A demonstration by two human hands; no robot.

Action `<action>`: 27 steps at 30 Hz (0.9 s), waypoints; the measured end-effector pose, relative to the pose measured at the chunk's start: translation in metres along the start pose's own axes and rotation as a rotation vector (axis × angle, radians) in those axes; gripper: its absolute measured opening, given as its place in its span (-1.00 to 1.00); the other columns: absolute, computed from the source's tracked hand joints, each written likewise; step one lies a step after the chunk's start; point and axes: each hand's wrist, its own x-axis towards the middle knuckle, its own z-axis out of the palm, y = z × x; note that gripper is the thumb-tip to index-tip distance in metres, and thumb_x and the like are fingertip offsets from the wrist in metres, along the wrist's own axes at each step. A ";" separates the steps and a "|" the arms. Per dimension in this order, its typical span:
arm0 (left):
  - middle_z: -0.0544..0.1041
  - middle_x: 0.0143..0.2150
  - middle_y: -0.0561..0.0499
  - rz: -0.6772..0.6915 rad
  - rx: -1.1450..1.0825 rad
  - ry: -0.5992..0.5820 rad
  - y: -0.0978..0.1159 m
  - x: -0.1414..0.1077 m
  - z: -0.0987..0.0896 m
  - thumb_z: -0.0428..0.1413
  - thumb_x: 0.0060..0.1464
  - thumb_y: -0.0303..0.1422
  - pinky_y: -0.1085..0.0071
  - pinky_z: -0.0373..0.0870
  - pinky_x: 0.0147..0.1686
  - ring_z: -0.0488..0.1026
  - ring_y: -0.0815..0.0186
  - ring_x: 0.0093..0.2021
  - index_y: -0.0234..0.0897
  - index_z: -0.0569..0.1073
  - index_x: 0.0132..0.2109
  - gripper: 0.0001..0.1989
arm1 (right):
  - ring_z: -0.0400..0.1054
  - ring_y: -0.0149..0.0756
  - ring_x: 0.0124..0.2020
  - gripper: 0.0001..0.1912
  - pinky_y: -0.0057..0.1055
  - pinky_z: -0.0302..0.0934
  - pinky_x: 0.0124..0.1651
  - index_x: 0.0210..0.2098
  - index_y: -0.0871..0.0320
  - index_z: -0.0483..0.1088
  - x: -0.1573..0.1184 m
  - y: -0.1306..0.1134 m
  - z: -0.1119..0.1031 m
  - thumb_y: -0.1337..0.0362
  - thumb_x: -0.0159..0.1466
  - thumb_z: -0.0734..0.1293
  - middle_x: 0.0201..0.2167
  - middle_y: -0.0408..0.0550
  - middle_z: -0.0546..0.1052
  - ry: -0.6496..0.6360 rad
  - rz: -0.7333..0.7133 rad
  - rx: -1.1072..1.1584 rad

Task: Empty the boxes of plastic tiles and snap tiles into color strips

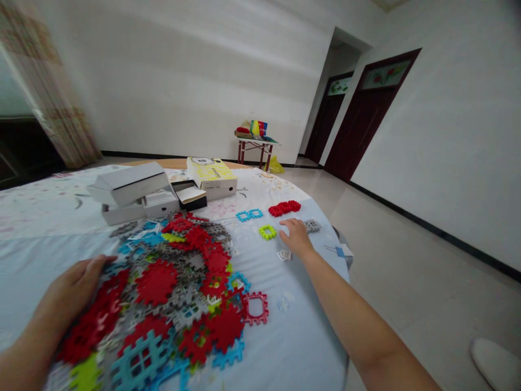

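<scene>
A big heap of interlocking plastic building pieces, with red gear-shaped discs (158, 282), grey ones (191, 271) and blue window-like squares (142, 358), covers the near part of the table. My left hand (75, 290) rests at the heap's left edge, fingers stretched out, touching the pieces there. Over on the right my right hand (297, 237) reaches out with thumb and fingers apart, beside a small group of grey pieces (312, 226). Close to it lie a lime-green square frame (267, 232), a row of red pieces (284, 208), two joined blue frames (249, 215) and a small white piece (284, 254).
White boxes (130, 184), a small black box (190, 196) and a yellow-and-white box (214, 176) stand behind the heap. A blue clip (340, 251) sits at the right edge of the cloth-covered table (293, 336). A small table (256, 141) is by the wall.
</scene>
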 end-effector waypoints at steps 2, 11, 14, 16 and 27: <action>0.50 -0.03 -0.15 -0.049 -0.041 -0.063 0.003 -0.001 -0.001 -0.28 0.09 -0.06 0.22 0.25 0.05 0.40 0.13 -0.01 -0.31 0.50 -0.09 -0.41 | 0.25 -0.21 -0.10 -0.75 -0.29 0.08 0.01 -0.15 0.17 0.42 -0.001 -0.025 0.002 0.30 0.17 0.27 -0.18 0.02 0.47 -0.073 -0.123 0.136; 0.48 -0.01 -0.19 -0.078 -0.108 -0.074 0.015 -0.007 -0.007 -0.27 0.07 -0.08 0.21 0.18 0.10 0.36 0.12 0.05 -0.37 0.48 -0.08 -0.41 | 0.31 -0.29 -0.16 -0.74 -0.35 0.13 -0.02 -0.17 0.19 0.42 -0.017 -0.125 0.016 0.31 0.13 0.32 -0.22 -0.03 0.50 -0.290 -0.333 0.440; 0.49 -0.02 -0.17 -0.084 -0.099 -0.078 0.018 -0.008 -0.009 -0.27 0.08 -0.09 0.20 0.19 0.09 0.37 0.12 0.04 -0.36 0.49 -0.09 -0.42 | 0.31 -0.32 -0.25 -0.69 -0.37 0.17 -0.11 -0.14 0.16 0.41 -0.019 -0.137 0.021 0.30 0.10 0.35 -0.27 -0.06 0.50 -0.337 -0.266 0.452; 0.49 -0.01 -0.17 -0.087 -0.094 -0.088 0.019 -0.007 -0.010 -0.26 0.09 -0.09 0.21 0.20 0.08 0.37 0.12 0.04 -0.36 0.48 -0.08 -0.42 | 0.30 -0.34 -0.31 -0.65 -0.40 0.19 -0.17 -0.13 0.15 0.41 -0.019 -0.138 0.024 0.30 0.06 0.37 -0.31 -0.09 0.48 -0.355 -0.221 0.481; 0.48 -0.01 -0.20 -0.067 -0.086 -0.098 0.022 -0.009 -0.013 -0.26 0.09 -0.13 0.25 0.20 0.08 0.36 0.14 0.04 -0.41 0.48 -0.07 -0.43 | 0.27 -0.34 -0.20 -0.78 -0.37 0.18 -0.05 -0.28 0.16 0.41 -0.013 -0.100 0.017 0.49 0.11 0.24 -0.26 -0.05 0.37 -0.096 -0.256 0.445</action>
